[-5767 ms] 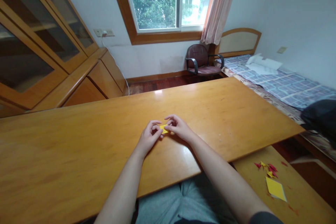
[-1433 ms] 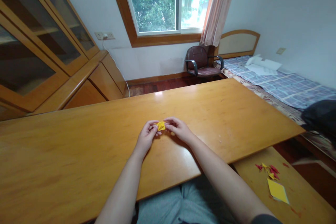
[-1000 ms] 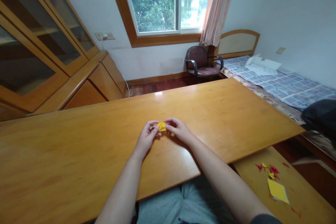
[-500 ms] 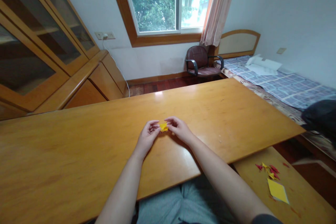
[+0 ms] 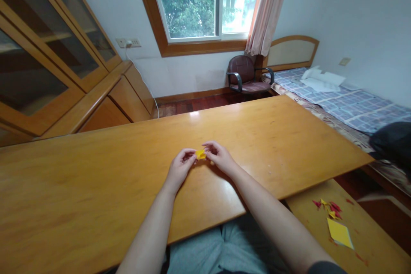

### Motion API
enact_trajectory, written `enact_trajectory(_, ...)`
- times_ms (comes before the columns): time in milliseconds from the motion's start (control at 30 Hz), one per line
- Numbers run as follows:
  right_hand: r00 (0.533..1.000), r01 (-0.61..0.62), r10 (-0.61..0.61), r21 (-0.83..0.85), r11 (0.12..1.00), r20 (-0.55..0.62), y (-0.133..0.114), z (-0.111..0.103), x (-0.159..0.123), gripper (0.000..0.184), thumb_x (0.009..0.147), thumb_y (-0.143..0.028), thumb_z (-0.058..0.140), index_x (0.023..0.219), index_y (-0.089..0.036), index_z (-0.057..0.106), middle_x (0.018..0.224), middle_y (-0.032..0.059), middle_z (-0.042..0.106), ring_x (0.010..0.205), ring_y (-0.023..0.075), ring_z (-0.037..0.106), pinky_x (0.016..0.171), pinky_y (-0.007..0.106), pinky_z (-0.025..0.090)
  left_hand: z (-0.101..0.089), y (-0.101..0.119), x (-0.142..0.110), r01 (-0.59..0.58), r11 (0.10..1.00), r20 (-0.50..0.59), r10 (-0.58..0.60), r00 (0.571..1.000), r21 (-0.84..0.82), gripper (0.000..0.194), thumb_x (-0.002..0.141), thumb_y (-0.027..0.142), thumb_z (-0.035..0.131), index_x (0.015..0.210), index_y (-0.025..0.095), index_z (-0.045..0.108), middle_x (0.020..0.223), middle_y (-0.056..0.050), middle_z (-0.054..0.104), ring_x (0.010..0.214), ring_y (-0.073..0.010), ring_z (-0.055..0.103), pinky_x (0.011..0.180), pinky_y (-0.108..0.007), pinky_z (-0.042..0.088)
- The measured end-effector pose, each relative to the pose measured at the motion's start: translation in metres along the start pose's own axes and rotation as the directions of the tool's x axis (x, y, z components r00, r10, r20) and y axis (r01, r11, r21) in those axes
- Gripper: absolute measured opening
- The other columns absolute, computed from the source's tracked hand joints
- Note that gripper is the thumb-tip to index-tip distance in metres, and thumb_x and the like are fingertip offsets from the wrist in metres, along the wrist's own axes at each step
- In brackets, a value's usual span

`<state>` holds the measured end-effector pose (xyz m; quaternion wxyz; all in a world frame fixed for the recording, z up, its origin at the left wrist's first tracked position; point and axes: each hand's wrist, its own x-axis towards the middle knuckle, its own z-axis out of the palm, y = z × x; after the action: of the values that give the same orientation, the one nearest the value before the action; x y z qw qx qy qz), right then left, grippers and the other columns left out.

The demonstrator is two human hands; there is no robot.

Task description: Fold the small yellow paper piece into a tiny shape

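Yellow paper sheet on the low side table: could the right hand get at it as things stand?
Probably yes. The yellow paper sheet lies uncovered beside the right forearm, but the right hand now pinches the small folded yellow paper.

Daylit window, glass-fronted cabinets, chair, bed

One head-worn camera looks forward and down across the table toward the window
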<state>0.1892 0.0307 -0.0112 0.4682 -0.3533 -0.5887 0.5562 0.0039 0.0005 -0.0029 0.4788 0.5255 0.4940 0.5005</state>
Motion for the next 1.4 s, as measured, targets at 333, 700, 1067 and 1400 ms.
enact_trajectory(333,0.999,-0.025,0.022,0.086,0.996,0.035,-0.008,0.001,-0.002,0.032,0.086,-0.037,0.065,0.113,-0.020,0.060,0.085,0.0004,0.064,0.071,0.0122,0.063,0.066,0.026,0.049,0.001,0.004,0.002,0.034,0.996,-0.048,-0.038,0.998,-0.084,0.040,0.073,0.038,0.076,0.102,0.018,0.059,0.077,0.003,0.061,0.065,-0.0125,0.064,0.063,-0.024,0.051)
enact_trajectory(700,0.992,-0.110,0.104,0.088,0.990,0.069,-0.010,0.001,-0.002,0.044,0.076,-0.033,0.074,0.115,-0.021,0.057,0.081,-0.0014,0.061,0.064,0.0106,0.055,0.051,0.020,0.043,0.000,0.010,-0.001,0.023,1.000,0.039,-0.024,0.999,0.016,0.031,0.079,0.042,0.070,0.098,0.018,0.067,0.085,-0.002,0.067,0.071,-0.0143,0.065,0.066,-0.026,0.054)
enact_trajectory(1067,0.989,-0.122,0.113,0.091,0.988,0.097,-0.014,0.001,-0.003,0.045,0.076,-0.033,0.074,0.115,-0.020,0.056,0.080,-0.0017,0.061,0.064,0.0105,0.055,0.051,0.020,0.043,0.002,0.009,-0.003,0.075,0.997,0.053,-0.075,0.996,-0.008,0.037,0.074,0.046,0.076,0.092,0.017,0.066,0.082,-0.002,0.069,0.070,-0.0155,0.067,0.067,-0.028,0.055)
enact_trajectory(1400,0.985,-0.140,0.131,0.087,0.986,0.109,-0.017,0.003,-0.004,0.042,0.076,-0.031,0.074,0.114,-0.020,0.057,0.079,-0.0026,0.060,0.063,0.0094,0.054,0.053,0.020,0.044,0.002,0.003,0.000,0.055,0.998,0.019,-0.054,0.998,-0.037,0.040,0.073,0.046,0.077,0.096,0.017,0.061,0.078,0.001,0.064,0.065,-0.0139,0.067,0.064,-0.027,0.056)
